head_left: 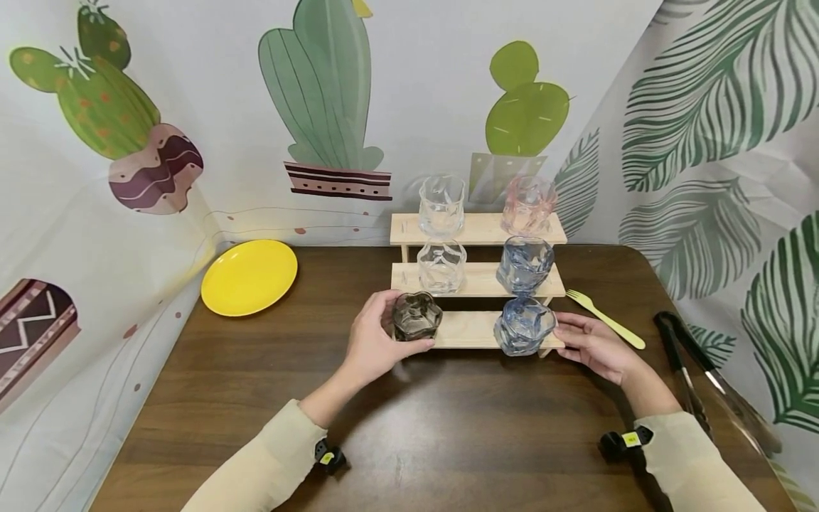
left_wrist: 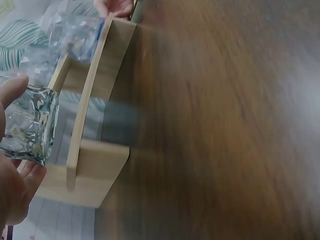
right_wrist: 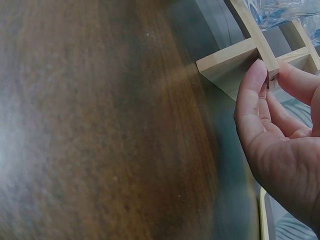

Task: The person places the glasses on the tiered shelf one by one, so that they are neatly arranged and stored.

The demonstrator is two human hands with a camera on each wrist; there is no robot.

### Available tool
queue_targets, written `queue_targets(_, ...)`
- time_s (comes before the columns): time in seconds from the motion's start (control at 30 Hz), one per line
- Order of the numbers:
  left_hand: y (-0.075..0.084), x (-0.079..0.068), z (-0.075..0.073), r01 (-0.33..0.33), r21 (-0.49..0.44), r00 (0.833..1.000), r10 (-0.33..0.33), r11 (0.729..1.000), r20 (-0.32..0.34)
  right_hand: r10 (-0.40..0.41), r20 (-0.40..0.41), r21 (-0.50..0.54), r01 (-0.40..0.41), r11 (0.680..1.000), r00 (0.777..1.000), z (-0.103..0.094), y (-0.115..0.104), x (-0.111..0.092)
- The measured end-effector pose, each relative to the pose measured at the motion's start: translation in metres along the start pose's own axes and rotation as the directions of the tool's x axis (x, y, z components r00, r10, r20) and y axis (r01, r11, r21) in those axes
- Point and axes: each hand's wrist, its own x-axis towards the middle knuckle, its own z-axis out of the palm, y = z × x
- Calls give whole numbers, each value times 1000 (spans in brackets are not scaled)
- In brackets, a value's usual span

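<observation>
My left hand (head_left: 373, 343) grips a smoky dark glass (head_left: 417, 317) by its sides, at the left end of the lowest step of a three-tier wooden stand (head_left: 467, 329). In the left wrist view this glass (left_wrist: 31, 122) appears above the step's edge; whether it touches the wood I cannot tell. At the other end, my right hand (head_left: 598, 347) pinches the lowest step's tip between thumb and fingers, plain in the right wrist view on the stand (right_wrist: 261, 45). Beside those fingers a blue glass (head_left: 525, 327) stands on the same step.
Another blue glass (head_left: 526, 264) and a clear glass (head_left: 442, 267) occupy the middle step. A clear glass (head_left: 441, 206) and a pink glass (head_left: 529, 205) top the stand. A yellow plate (head_left: 249, 277) lies left; a yellow-green fork (head_left: 608, 320) and black-handled tongs (head_left: 710, 370) lie right.
</observation>
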Motion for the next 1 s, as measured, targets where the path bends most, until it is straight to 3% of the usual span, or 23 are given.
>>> queue_targets(0.23, 4, 2, 25, -16, -46, 1000, 17, 999, 14, -5, 7, 0, 5, 1000, 1000, 0, -1, -1)
queue_targets(0.47, 6, 2, 42, 2, -18, 1000, -2, 1000, 0, -15, 15, 16, 15, 1000, 1000, 0, 1, 0)
queue_targets(1.0, 4, 1, 52, 65, 34, 997, -63, 997, -44, 6, -19, -32, -7, 999, 1000, -3, 5, 2)
